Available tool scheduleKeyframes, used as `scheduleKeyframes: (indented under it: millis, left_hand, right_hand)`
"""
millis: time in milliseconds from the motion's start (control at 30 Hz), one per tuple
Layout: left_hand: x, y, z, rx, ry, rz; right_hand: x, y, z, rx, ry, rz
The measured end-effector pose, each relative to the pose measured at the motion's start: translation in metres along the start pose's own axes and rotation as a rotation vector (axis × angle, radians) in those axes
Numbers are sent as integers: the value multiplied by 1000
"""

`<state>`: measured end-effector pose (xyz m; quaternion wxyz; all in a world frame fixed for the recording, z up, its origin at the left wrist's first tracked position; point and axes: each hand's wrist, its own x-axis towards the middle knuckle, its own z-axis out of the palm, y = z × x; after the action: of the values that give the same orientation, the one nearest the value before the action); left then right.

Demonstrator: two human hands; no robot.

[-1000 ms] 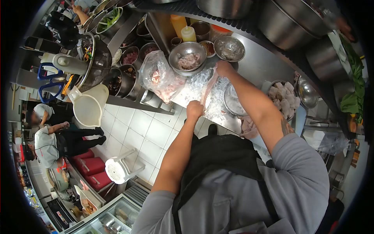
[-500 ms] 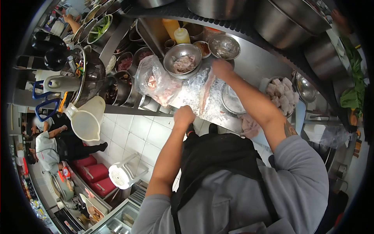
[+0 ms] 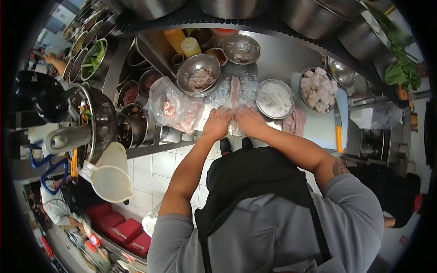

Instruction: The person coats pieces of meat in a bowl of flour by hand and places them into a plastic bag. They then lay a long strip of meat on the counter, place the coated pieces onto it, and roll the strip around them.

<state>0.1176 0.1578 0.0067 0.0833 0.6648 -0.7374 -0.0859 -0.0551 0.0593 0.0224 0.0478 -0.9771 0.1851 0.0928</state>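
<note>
Meat strip point(image 3: 235, 93), pale pink and narrow, is laid lengthwise on the flour-dusted part of the steel bench point(image 3: 284, 57), its nearer end brought close to the near edge. That end is covered by the left hand point(image 3: 217, 123) and the right hand point(image 3: 248, 122), set side by side, palms down. On both, the fingers are partly extended and slightly parted, with their tips at the strip; whether it is pinched or only pressed cannot be told, as the thumbs are not clearly seen.

To the left of the strip, a clear plastic bag point(image 3: 157, 98) with meat in it is rested by the near edge. Beyond the bag, meat pieces are held in a steel bowl point(image 3: 184, 69), set on stacked bowls. Toward the far edge, a second bowl point(image 3: 249, 42) and a yellow squeeze bottle point(image 3: 190, 47) are placed.

To the right, a bowl of white powder point(image 3: 275, 98) is set near the right hand, with a pinkish, crumpled item point(image 3: 295, 122) beside it; its material cannot be told. At the right end, a cutting board point(image 3: 317, 130) is occupied by a bowl of pale chunks point(image 3: 318, 90) and an orange-handled knife point(image 3: 338, 132).
</note>
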Motion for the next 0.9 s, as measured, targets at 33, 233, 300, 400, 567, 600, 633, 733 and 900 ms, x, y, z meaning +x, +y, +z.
scheduleKeyframes:
  millis: [33,233,300,400,567,600,633,733,900]
  left_hand:
    - [-3,-2,1,-11,-39,27]
    - [-19,-8,-4,11,-157,157]
    - [-22,-14,7,-20,-48,238]
    - [-24,-16,-2,-4,-157,255]
    - [-23,-20,8,-45,-108,269]
    - [-25,-16,5,-62,-88,283]
    - [-24,-15,1,-32,-133,283]
    - [-24,-13,-5,6,-156,290]
    - [-25,-12,-1,-26,-184,349]
  right_hand:
    - [2,1,11,31,17,-32]
    - [-11,-13,-4,62,-43,6]
    - [-17,-14,8,86,54,-9]
    - [-20,-19,0,88,-61,27]
    - [-26,-27,-3,117,-54,60]
    - [-28,-31,-9,139,-41,68]
    - [-28,-32,-16,142,-130,90]
    - [-32,-33,-27,162,-189,114]
    - [-39,-27,11,212,-19,87]
